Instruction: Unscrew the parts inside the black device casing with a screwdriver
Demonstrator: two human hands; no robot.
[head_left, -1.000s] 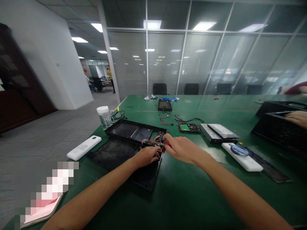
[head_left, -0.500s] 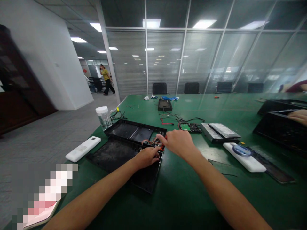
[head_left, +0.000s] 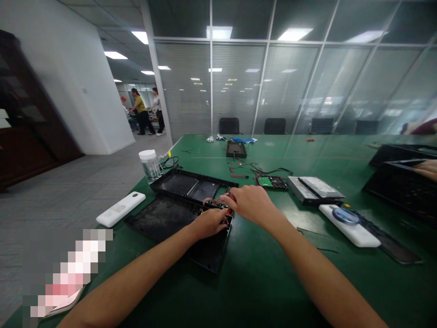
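Note:
Two black plastic casing halves lie together on the table: a shallow tray behind and a dusty panel in front. Colored wires run at their right end. My left hand is closed there, its fingers pinched at the panel's right edge; what they grip is hidden. Just behind it, my right hand is wrapped around a tool with a red-orange handle. The working end of that tool is covered by my fingers and the wires.
On the green table stand a lidded clear bottle, a white device, a green circuit board, silver drives and a second white device. Another person's hand rests by a black case at right.
My right hand has turned slightly, with its thumb a little farther left over the red-orange tool. My left hand stays in place. The view has shifted slightly; a second person appears in the background.

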